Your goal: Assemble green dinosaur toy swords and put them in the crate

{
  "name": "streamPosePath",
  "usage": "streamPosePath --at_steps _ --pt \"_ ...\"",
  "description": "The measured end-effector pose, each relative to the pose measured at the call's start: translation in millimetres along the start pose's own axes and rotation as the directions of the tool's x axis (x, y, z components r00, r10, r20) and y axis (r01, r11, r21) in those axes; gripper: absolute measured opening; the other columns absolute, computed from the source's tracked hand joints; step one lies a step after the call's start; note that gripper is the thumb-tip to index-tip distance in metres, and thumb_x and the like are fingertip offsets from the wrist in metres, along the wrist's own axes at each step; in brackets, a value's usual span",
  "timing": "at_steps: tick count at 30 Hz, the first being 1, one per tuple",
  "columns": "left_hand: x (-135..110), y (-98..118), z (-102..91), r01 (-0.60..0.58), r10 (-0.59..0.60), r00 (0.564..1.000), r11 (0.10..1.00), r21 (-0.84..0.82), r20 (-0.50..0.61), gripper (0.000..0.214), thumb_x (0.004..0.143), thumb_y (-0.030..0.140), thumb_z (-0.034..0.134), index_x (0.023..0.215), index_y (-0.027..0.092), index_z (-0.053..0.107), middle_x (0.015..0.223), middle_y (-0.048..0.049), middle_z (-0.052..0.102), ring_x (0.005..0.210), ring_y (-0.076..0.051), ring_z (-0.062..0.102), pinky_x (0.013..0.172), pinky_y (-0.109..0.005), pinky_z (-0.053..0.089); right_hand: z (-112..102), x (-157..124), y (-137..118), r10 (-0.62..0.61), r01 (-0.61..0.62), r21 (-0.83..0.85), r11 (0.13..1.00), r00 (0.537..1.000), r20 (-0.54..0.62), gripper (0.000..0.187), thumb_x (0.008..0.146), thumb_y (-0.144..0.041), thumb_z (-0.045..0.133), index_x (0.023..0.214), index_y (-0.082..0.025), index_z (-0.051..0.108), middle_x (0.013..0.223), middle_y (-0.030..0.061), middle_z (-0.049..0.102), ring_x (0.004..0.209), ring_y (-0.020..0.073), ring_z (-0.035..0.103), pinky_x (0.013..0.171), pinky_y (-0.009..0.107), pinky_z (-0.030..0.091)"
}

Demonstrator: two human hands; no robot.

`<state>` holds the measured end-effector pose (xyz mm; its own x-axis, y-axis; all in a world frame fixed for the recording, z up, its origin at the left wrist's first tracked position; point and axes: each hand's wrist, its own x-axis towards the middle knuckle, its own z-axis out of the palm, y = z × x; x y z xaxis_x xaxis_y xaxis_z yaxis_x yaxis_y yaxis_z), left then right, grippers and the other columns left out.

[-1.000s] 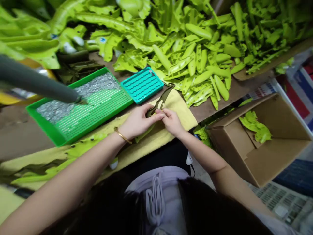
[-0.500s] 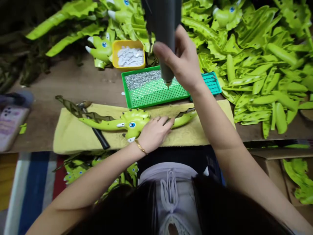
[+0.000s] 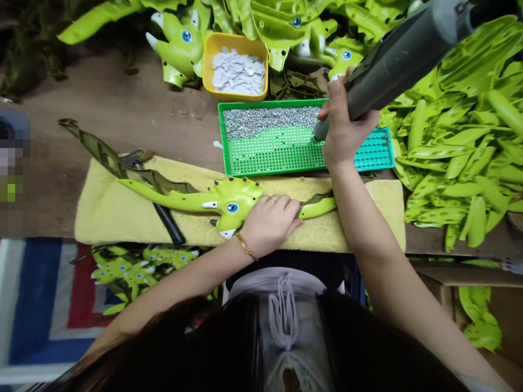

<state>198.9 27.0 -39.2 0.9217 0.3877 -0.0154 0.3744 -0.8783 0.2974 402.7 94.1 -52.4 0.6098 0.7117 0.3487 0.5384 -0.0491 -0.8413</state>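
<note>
My left hand [image 3: 272, 224] is closed over the middle of a green plastic toy bow [image 3: 171, 200] with a horned dinosaur head, lying on a folded yellow towel [image 3: 368, 218]. Its fingers wrap the part right of the head, hiding it. My right hand [image 3: 347, 125] grips a grey electric screwdriver [image 3: 392, 65], tilted with its tip low over the green perforated tray [image 3: 278, 149]. Small silver screws [image 3: 269, 121] fill the back of that tray. Whether a screw sits on the tip is too small to tell. A hammer [image 3: 163, 215] lies on the towel, partly under the toy bow.
Behind the tray stands a yellow tub [image 3: 208, 71] of white pieces. A teal tray [image 3: 373, 155] adjoins the green one. Loose green plastic parts [image 3: 449, 158] are heaped at right and along the back. A cardboard box [image 3: 437, 283] stands below the table's right edge.
The screwdriver has swung from upright to tilted, its tip now lower over the tray with my right hand. My left hand still holds the toy bow on the towel. The head view has shifted.
</note>
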Motion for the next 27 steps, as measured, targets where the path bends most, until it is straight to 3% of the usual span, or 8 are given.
streamPosePath --at_steps 4,7,11,13,15,18,23,27 --pt "-1 -1 1.5 -0.023 0.023 0.999 1.0 0.005 -0.024 0.027 0.093 0.04 0.055 0.099 0.015 0.06 0.093 -0.0081 0.066 0.088 -0.024 0.063 0.075 -0.035 0.042 6 -1 5 -0.026 0.023 0.059 0.998 0.998 0.054 0.057 0.09 -0.07 0.033 0.118 -0.026 0.057 0.08 0.0038 0.065 0.08 0.0154 0.06 0.076 0.033 0.048" --pt "-2 -2 2.2 -0.022 0.022 0.999 1.0 0.005 -0.024 0.027 0.094 0.041 0.054 0.099 0.015 0.061 0.095 -0.008 0.066 0.089 -0.024 0.063 0.075 -0.036 0.043 4 0 -7 -0.04 0.044 0.115 0.992 0.998 -0.044 0.054 0.088 -0.07 0.039 0.117 -0.027 0.056 0.087 0.0041 0.065 0.078 0.0155 0.062 0.073 0.034 0.051" --pt "-2 -2 2.3 -0.015 0.016 1.0 1.0 0.01 -0.013 0.029 0.095 0.042 0.052 0.1 0.015 0.062 0.096 -0.009 0.067 0.089 -0.024 0.063 0.075 -0.036 0.043 -28 -14 -38 -0.098 0.182 0.255 0.95 0.945 -0.311 0.04 0.092 -0.058 0.043 0.116 -0.027 0.051 0.1 0.0025 0.062 0.057 0.0065 0.051 0.058 0.029 0.047" --pt "-1 -1 2.0 -0.009 0.009 1.0 1.0 0.01 -0.011 0.03 0.094 0.042 0.053 0.099 0.015 0.063 0.096 -0.0098 0.067 0.088 -0.025 0.063 0.074 -0.036 0.043 -55 -34 -50 -0.128 0.239 0.287 0.928 0.925 -0.358 0.029 0.094 -0.046 0.046 0.118 -0.031 0.051 0.104 -0.0017 0.06 0.054 0.0031 0.05 0.054 0.025 0.045" --pt "0 -1 1.8 0.0 0.0 1.0 1.0 0.003 -0.012 0.03 0.094 0.042 0.054 0.098 0.014 0.064 0.095 -0.0104 0.067 0.088 -0.026 0.063 0.073 -0.037 0.044 -80 -59 -55 -0.118 0.242 0.359 0.901 0.935 -0.333 0.024 0.09 -0.036 0.056 0.114 -0.037 0.057 0.099 -0.0051 0.06 0.052 0.0017 0.05 0.051 0.022 0.044" --pt "2 -2 1.9 0.004 -0.004 1.0 1.0 -0.004 -0.018 0.03 0.093 0.041 0.054 0.097 0.014 0.065 0.094 -0.0108 0.067 0.088 -0.026 0.063 0.074 -0.037 0.044 -101 -95 -49 -0.088 0.262 0.493 0.83 0.934 -0.347 0.026 0.081 -0.03 0.067 0.106 -0.036 0.066 0.085 -0.0047 0.059 0.049 0.0025 0.048 0.046 0.021 0.044" --pt "3 0 2.3 0.046 -0.046 0.999 0.999 -0.021 0.002 0.03 0.093 0.042 0.055 0.099 0.015 0.065 0.097 -0.0113 0.067 0.091 -0.027 0.062 0.076 -0.038 0.044 -98 -118 -26 -0.156 0.334 0.444 0.832 0.907 -0.391 0.029 0.083 -0.032 0.065 0.112 -0.036 0.061 0.086 -0.004 0.056 0.05 0.0045 0.048 0.045 0.022 0.043" --pt "3 1 3.2 0.059 -0.059 0.998 0.998 0.002 0.006 0.029 0.092 0.043 0.056 0.099 0.016 0.065 0.097 -0.0105 0.067 0.091 -0.026 0.062 0.076 -0.036 0.043 -101 -122 -18 -0.117 0.19 0.302 0.934 0.963 -0.243 0.029 0.086 -0.049 0.058 0.113 -0.04 0.05 0.077 -0.0047 0.048 0.05 0.0071 0.051 0.048 0.025 0.046"
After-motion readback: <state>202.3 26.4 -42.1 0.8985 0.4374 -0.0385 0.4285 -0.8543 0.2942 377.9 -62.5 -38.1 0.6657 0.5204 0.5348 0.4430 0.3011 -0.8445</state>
